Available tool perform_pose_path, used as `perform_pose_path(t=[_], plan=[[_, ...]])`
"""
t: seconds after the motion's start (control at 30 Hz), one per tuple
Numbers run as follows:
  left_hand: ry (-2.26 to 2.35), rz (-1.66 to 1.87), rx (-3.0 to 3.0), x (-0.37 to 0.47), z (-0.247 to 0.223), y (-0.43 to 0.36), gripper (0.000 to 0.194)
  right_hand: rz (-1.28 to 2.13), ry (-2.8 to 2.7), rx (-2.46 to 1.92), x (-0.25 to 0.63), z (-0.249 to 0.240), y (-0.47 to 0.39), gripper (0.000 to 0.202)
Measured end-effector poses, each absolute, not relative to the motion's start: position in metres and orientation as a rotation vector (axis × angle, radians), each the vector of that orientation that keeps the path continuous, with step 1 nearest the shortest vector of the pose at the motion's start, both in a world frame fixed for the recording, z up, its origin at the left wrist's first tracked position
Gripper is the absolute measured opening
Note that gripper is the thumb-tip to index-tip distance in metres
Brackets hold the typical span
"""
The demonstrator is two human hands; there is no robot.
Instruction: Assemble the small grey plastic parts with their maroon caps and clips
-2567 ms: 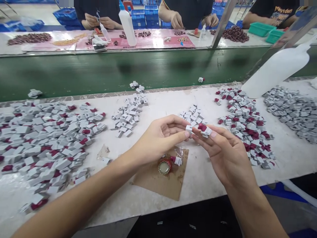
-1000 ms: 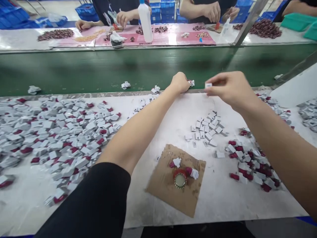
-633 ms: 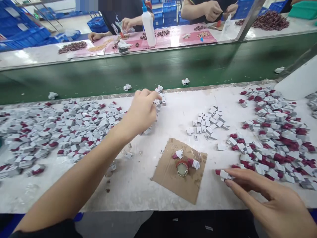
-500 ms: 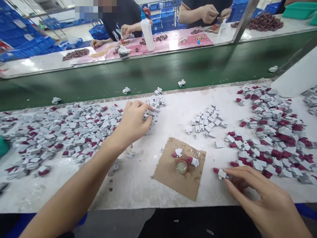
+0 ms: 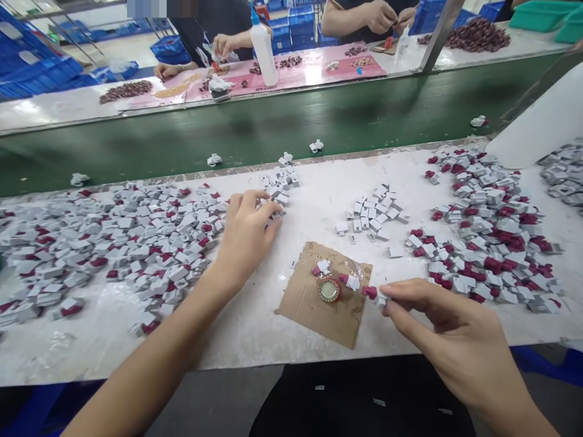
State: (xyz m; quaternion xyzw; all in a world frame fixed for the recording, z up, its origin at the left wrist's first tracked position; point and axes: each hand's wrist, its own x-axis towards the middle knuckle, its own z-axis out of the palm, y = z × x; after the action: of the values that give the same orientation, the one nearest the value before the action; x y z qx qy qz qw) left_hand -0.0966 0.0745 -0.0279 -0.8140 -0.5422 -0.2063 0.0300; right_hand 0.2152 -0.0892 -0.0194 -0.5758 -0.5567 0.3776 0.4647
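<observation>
My right hand (image 5: 450, 328) pinches a small white-and-maroon plastic piece (image 5: 370, 292) between thumb and index finger, its maroon end pointing left at the edge of a brown cardboard square (image 5: 314, 315). On the cardboard sit a red-rimmed bottle cap (image 5: 329, 290) with something pale and shiny inside, and two more white-and-maroon pieces (image 5: 351, 281). My left hand (image 5: 248, 233) reaches over the table, fingers bent and thumb apart from them, beside a small heap of white-grey pieces (image 5: 282, 180). Its fingertips are close to the lowest pieces; I see nothing held.
A wide spread of white-and-maroon pieces (image 5: 136, 237) covers the left; another pile (image 5: 492, 237) lies right. White pieces (image 5: 373, 212) cluster between. Behind runs a green belt (image 5: 173, 139) carrying a few pieces. A white container (image 5: 542, 121) leans at right. Two people work opposite near a bottle (image 5: 264, 54).
My right hand has carried the white-and-maroon piece left and up to the cardboard's edge. My left hand stays by the small heap, fingers slightly nearer together. The belt's pieces have shifted left.
</observation>
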Motion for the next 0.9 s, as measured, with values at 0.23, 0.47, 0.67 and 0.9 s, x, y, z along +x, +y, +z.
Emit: perform_pose_path(t=[0.23, 0.47, 0.67, 0.9], plan=[[-1.843, -0.619, -2.409, -0.080, -0.038, 0.061, 0.017, 1.266, -1.107, -1.328, 0.192, -0.017, -0.071, 0.008], [-1.821, -0.654, -2.411, -0.079, -0.039, 0.053, 0.018, 1.084, -1.339, -1.353, 0.178, -0.018, -0.078, 0.009], [-1.678, -0.766, -2.778, -0.077, -0.029, 0.040, 0.018, 0.931, -1.660, -1.339, 0.170, -0.012, -0.073, 0.015], [-1.611, -0.900, -2.943, -0.069, -0.034, 0.032, 0.019, 0.917, -1.733, -1.355, 0.171, -0.008, -0.069, 0.013]])
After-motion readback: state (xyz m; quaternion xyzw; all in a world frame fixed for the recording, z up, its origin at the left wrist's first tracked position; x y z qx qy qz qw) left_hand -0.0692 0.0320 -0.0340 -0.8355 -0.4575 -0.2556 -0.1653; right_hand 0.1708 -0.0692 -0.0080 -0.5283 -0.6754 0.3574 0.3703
